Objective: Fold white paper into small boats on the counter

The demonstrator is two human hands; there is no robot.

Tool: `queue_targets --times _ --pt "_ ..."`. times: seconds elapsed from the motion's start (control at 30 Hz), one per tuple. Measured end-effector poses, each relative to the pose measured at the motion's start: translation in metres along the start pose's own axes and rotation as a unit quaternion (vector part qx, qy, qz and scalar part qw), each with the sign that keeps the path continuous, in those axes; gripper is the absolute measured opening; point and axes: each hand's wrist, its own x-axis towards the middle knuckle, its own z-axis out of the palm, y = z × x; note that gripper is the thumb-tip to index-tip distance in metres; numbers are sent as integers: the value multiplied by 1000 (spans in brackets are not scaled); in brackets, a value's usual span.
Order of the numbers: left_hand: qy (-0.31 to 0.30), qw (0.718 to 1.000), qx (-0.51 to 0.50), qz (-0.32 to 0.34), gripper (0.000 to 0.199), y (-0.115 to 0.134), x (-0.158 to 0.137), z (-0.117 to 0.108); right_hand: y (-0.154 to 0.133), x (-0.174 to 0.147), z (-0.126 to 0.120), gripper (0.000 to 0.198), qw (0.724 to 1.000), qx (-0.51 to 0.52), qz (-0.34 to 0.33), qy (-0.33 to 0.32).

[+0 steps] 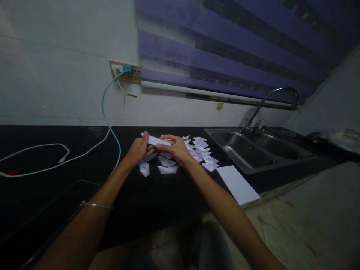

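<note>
A narrow folded strip of white paper point(153, 140) is held between both hands above the dark counter. My left hand point(139, 150) pinches its left end, thumb on top. At the other end, my right hand point(176, 149) grips the paper between thumb and fingers. Below and around the hands lie several folded paper boats point(168, 170). More boats point(201, 150) stand in rows to the right of my right hand. A stack or sheet of plain white paper point(239, 184) rests near the counter's front edge.
A steel double sink point(244, 150) with a curved faucet point(270, 92) is at the right. White and teal cables point(118, 144) run from a wall socket point(132, 74) across the left of the black counter point(157, 210). A purple striped blind point(225, 48) hangs behind.
</note>
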Motion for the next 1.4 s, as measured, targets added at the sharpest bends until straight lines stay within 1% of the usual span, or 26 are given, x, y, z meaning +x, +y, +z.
queue_targets --times 0.1,0.27,0.37,0.43,0.53,0.6,0.67,0.77,0.87,0.97,1.03,1.1,1.13,1.2,1.27,1.3,1.37,1.4 --pt "4 1000 17 11 67 -1 1 -2 1 0 -1 42 1000 -16 0 -11" --pt "74 997 17 28 56 3 0 -4 1 0 -3 38 1000 -16 8 -8" --pt "91 991 79 62 54 1 0 -5 1 0 -3 37 1000 -20 2 -17" --pt "102 981 136 91 51 -3 1 -5 3 -1 -3 36 999 -24 8 -39" --pt "104 965 205 126 46 -8 2 -5 6 -3 -3 33 994 -70 12 -80" --pt "99 959 225 139 45 -9 2 -5 7 -4 -2 34 989 -111 1 -101" --pt "97 959 226 141 45 -8 2 -4 6 -5 -3 38 985 -134 -16 -111" --pt "99 968 200 119 48 -6 1 -3 2 -4 -3 39 980 -161 -42 -109" --pt "74 988 121 59 51 -3 1 -2 1 -4 -4 37 974 -192 -75 -98" --pt "8 999 36 -27 58 -3 2 -3 5 -3 -3 37 957 -258 -116 -59" --pt "-39 997 25 -64 61 -4 2 -4 9 -3 -1 37 939 -311 -147 -25" --pt "-72 994 25 -73 61 -7 3 -5 11 -3 0 34 925 -336 -175 -12" --pt "-82 994 20 -70 60 -8 3 -6 11 -3 1 30 924 -333 -187 -15" --pt "-94 994 5 -59 59 -13 4 -8 9 -4 2 27 929 -308 -202 -19" --pt "-101 993 -12 -54 57 -16 5 -9 3 -4 1 32 934 -288 -212 -4" --pt "-100 993 -21 -57 56 -18 6 -9 0 -4 0 30 933 -288 -217 7" --pt "-102 992 -33 -61 55 -20 6 -8 -6 -5 -3 22 921 -305 -242 10" --pt "-108 991 -41 -62 54 -21 6 -8 -8 -5 -4 18 912 -319 -258 -1"
